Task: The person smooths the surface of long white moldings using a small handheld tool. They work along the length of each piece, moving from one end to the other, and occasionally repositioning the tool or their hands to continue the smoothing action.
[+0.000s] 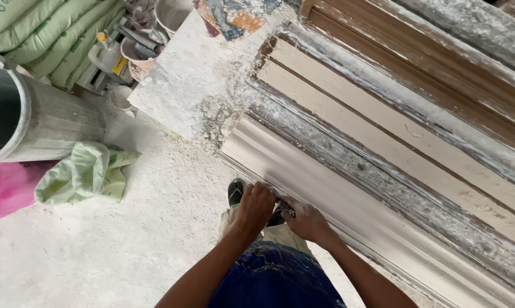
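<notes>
A long pale plaster cornice moulding (348, 199) lies in a plaster-caked wooden mould bench (417, 188) that runs diagonally from the middle to the lower right. My left hand (256, 206) and my right hand (306, 220) are both closed at the near edge of the moulding, close together. A small dark thing (285, 206) shows between them; I cannot tell what it is. My foot in a dark shoe (235, 191) stands just left of the hands.
More beige strips (383, 122) lie in the bench. A metal drum (23, 117) stands at left, with a crumpled green sack (83, 174), a pink sheet (6, 188), stacked green bags (58, 34), buckets and a bottle (106, 51) behind. The floor is plaster-dusted.
</notes>
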